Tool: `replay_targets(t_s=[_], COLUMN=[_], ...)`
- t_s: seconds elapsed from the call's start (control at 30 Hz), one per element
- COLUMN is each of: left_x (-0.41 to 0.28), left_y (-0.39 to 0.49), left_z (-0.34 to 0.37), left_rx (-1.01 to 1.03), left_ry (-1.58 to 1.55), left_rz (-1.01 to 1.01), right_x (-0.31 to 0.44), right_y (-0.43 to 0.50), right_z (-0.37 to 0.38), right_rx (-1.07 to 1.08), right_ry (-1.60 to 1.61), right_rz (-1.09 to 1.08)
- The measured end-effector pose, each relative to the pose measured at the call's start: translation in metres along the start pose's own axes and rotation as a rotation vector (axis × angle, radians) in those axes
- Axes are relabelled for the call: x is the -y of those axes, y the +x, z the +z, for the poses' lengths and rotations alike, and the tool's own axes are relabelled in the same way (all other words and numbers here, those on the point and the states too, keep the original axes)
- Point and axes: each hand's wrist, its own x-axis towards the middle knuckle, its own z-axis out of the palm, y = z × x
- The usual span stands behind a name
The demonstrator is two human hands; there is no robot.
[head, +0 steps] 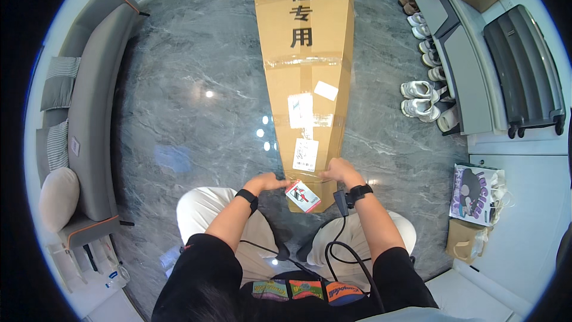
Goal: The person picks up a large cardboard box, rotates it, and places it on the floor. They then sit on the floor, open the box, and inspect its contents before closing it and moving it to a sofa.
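Note:
A long cardboard box (308, 67) with large black printed characters lies on the floor, its narrower end between my knees. Clear tape crosses it, and white labels are stuck on top. A label with a red-and-black bottle picture (303, 196) sits at the near end. My left hand (269, 182) is at the box's near left edge beside that label, fingers reaching to it. My right hand (341, 171) is at the near right part of the box, fingers bent at the tape; whether it pinches anything cannot be told. Both wrists wear black straps.
A grey sofa (96, 98) with cushions stands left. Right are a shoe cabinet (469, 76), pairs of shoes (420, 103), a dark suitcase (523, 67) and a printed bag (476, 194). A black cable (353, 255) runs from the right wrist across my lap.

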Motion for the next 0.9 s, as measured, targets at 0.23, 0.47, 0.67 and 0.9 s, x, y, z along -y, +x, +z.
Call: replay_targets(t_s=[0.23,0.47,0.67,0.9], left_x=[-0.022,0.009,0.151,0.312], left_y=[-0.172,-0.426,-0.519,-0.552], left_z=[-0.11,-0.22,-0.275,-0.359], left_rx=[-0.49,-0.579,-0.585,-0.711], left_ry=[-0.781,-1.097,-1.208,-1.173], left_rz=[0.324,0.232,0.139,0.016], right_x=[0.059,0.168,0.279,0.37], right_y=[-0.084,-0.169,-0.149,-0.093], right_z=[-0.134,-0.243,-0.293,-0.297], right_rx=[-0.35,-0.42,-0.421,-0.58], right_ry=[0.329,0.42,0.734,0.813], right_rz=[0.055,-0.082,-0.007,0.193])
